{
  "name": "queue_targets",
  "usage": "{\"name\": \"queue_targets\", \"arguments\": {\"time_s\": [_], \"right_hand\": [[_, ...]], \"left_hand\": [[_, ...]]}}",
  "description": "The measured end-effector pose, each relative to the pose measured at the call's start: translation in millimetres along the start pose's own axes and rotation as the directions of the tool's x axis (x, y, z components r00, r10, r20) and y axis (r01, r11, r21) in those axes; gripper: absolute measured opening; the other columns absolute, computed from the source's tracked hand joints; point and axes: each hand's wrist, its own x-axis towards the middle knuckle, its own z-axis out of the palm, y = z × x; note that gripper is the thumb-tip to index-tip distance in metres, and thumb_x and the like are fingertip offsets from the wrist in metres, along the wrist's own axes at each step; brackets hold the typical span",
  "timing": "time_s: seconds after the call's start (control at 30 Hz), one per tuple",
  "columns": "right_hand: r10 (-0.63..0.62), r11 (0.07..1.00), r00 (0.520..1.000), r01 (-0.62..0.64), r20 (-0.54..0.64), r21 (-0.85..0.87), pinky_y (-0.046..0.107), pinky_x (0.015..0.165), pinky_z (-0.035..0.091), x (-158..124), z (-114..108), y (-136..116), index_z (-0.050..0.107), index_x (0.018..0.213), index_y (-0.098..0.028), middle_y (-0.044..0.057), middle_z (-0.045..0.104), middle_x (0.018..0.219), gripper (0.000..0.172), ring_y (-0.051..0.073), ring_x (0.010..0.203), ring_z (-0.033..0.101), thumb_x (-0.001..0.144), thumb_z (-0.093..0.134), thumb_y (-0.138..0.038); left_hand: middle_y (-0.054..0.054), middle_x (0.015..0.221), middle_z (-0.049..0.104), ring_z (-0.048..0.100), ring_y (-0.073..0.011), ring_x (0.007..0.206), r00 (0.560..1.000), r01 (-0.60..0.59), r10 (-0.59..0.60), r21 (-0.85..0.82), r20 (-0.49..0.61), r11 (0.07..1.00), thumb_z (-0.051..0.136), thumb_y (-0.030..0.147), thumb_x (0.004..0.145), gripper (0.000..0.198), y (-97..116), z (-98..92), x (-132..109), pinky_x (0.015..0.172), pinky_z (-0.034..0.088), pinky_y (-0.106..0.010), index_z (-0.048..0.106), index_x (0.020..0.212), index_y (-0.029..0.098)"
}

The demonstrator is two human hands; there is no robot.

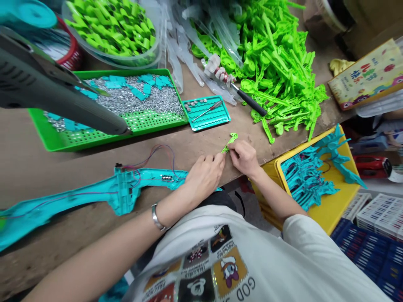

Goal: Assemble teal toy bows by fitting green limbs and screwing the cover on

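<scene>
A small lime-green plastic piece [232, 138] with a rounded end sticks up between my two hands at the table's front edge. My left hand [204, 173] has its fingers closed at the lower end of the piece, and my right hand [244, 157] pinches it from the other side. Their grip hides the lower part. Under my left hand runs the end of a long turquoise plastic shell half [126, 188], open side up, with thin red and blue wires and a small spring-like metal part in it.
An electric screwdriver [78, 96] hangs over a green tray [40, 130] of screws and turquoise pieces. Behind my hands are a small teal tray [225, 118], a black-handled tool [252, 100] and a green parts heap [270, 54]. A yellow crate [340, 191] with turquoise parts stands right.
</scene>
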Motion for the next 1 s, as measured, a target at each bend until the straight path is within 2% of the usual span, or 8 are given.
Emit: {"name": "queue_targets", "arguments": {"time_s": [0.17, 0.3, 0.4, 0.5, 0.63, 0.73, 0.83, 1.0], "right_hand": [[-0.052, 0.999, 0.998, 0.052, 0.020, -0.016, 0.043, 0.104, 0.059, -16, 4, 4, 0.063, 0.133, -0.022, 0.011, 0.076, 0.118, 0.038, 0.023, 0.118, 0.069, 0.102, 0.043, -0.016], [-0.060, 0.997, 0.997, 0.062, 0.048, -0.040, 0.044, 0.114, 0.055, -24, 1, 2, 0.057, 0.143, -0.021, 0.012, 0.073, 0.131, 0.045, 0.022, 0.129, 0.066, 0.103, 0.038, -0.015], [-0.039, 0.999, 0.999, 0.039, 0.011, -0.007, 0.042, 0.112, 0.056, -23, -2, -2, 0.053, 0.147, -0.022, 0.011, 0.073, 0.131, 0.046, 0.021, 0.127, 0.068, 0.104, 0.039, -0.014], [0.010, 0.995, 0.999, -0.006, -0.040, 0.099, 0.038, 0.110, 0.058, -20, -4, -7, 0.040, 0.156, -0.026, 0.008, 0.075, 0.129, 0.053, 0.018, 0.125, 0.069, 0.104, 0.042, -0.015], [0.015, 0.977, 0.999, -0.006, -0.039, 0.215, 0.036, 0.113, 0.055, -14, 3, -14, 0.027, 0.162, -0.028, 0.007, 0.071, 0.137, 0.062, 0.017, 0.130, 0.066, 0.104, 0.044, -0.015], [-0.058, 0.972, 0.998, 0.063, -0.028, 0.228, 0.038, 0.110, 0.056, -11, 13, -18, 0.029, 0.162, -0.031, 0.006, 0.072, 0.135, 0.063, 0.018, 0.124, 0.070, 0.103, 0.044, -0.014], [-0.118, 0.981, 0.993, 0.117, -0.007, 0.153, 0.044, 0.099, 0.060, -9, 20, -22, 0.039, 0.157, -0.030, 0.008, 0.075, 0.126, 0.061, 0.024, 0.114, 0.072, 0.099, 0.047, -0.013], [-0.156, 0.983, 0.987, 0.151, 0.035, 0.106, 0.044, 0.088, 0.059, 20, 10, -19, 0.062, 0.133, -0.023, 0.010, 0.078, 0.106, 0.042, 0.026, 0.101, 0.071, 0.093, 0.053, -0.013]], "left_hand": [[-0.016, 0.111, 0.060, 0.058, -0.0277, 0.096, 0.999, -0.008, 0.008, -0.004, -0.049, 1.000, 0.041, 0.018, 0.100, 0.058, -5, 6.1, -3, 0.079, 0.040, -0.042, 0.039, 0.155, 0.003], [-0.016, 0.110, 0.060, 0.057, -0.0278, 0.097, 0.998, -0.010, 0.007, -0.048, -0.064, 0.999, 0.043, 0.018, 0.098, 0.060, -8, 9.1, -3, 0.080, 0.041, -0.042, 0.037, 0.156, 0.004], [-0.015, 0.112, 0.060, 0.057, -0.0265, 0.098, 0.997, -0.023, 0.018, -0.067, -0.073, 0.997, 0.037, 0.014, 0.100, 0.057, -11, 11.5, -4, 0.082, 0.042, -0.041, 0.039, 0.156, 0.007], [-0.015, 0.114, 0.059, 0.057, -0.0263, 0.099, 0.997, -0.027, 0.022, -0.069, -0.079, 0.997, 0.034, 0.013, 0.101, 0.056, -16, 13.5, -8, 0.084, 0.043, -0.041, 0.040, 0.156, 0.009], [-0.015, 0.115, 0.058, 0.057, -0.0273, 0.102, 0.998, -0.021, 0.016, -0.085, -0.063, 0.996, 0.034, 0.012, 0.100, 0.057, -27, 14.5, -20, 0.083, 0.045, -0.041, 0.040, 0.156, 0.009], [-0.015, 0.117, 0.059, 0.058, -0.0265, 0.101, 0.999, -0.018, 0.013, -0.092, -0.051, 0.996, 0.036, 0.012, 0.098, 0.059, -37, 15.2, -33, 0.085, 0.046, -0.041, 0.039, 0.157, 0.011], [-0.014, 0.118, 0.059, 0.058, -0.0263, 0.102, 0.998, -0.020, 0.015, -0.094, -0.061, 0.995, 0.039, 0.011, 0.095, 0.062, -46, 16.0, -42, 0.087, 0.047, -0.041, 0.039, 0.157, 0.013], [-0.013, 0.116, 0.060, 0.058, -0.0268, 0.101, 0.996, -0.035, 0.028, -0.098, -0.079, 0.995, 0.042, 0.008, 0.092, 0.065, -52, 16.6, -48, 0.086, 0.049, -0.041, 0.040, 0.157, 0.013]]}}
